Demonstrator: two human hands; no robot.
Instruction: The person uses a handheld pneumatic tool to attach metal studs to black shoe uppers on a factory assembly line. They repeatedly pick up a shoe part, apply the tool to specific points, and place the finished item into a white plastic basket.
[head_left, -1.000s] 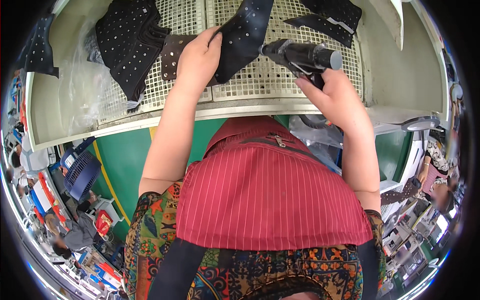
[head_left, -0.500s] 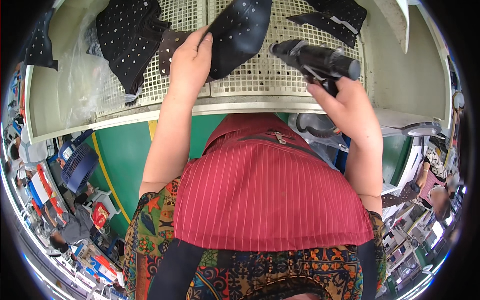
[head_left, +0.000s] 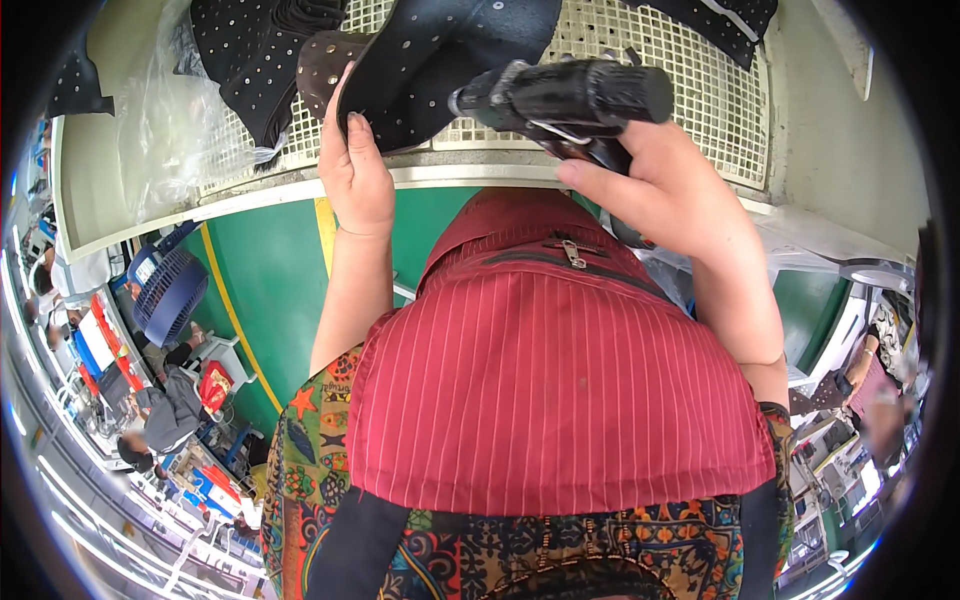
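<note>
My left hand point(head_left: 357, 185) pinches the near left edge of a black leather-like piece with small shiny studs point(head_left: 410, 70). The piece bends upward, and a brown studded part point(head_left: 325, 65) shows left of the fingers; whether it belongs to the same piece I cannot tell. In my right hand point(head_left: 680, 190) is a black pistol-shaped hot-air gun point(head_left: 590, 95), its fingers wrapped around the handle. The narrow nozzle points left and overlaps the piece's right side in view; contact cannot be made out.
A pale tray-like bench with a perforated grid point(head_left: 700, 110) holds a stack of black studded pieces point(head_left: 250, 50), clear plastic film point(head_left: 165, 140) and another studded piece point(head_left: 715, 25) at far right. A raised front rim point(head_left: 440, 178) runs along it. A blue fan point(head_left: 170, 290) stands left.
The hot-air gun has moved left, bringing its nozzle up to the studded piece. My left hand has come slightly nearer with the piece, and the whole view has shifted.
</note>
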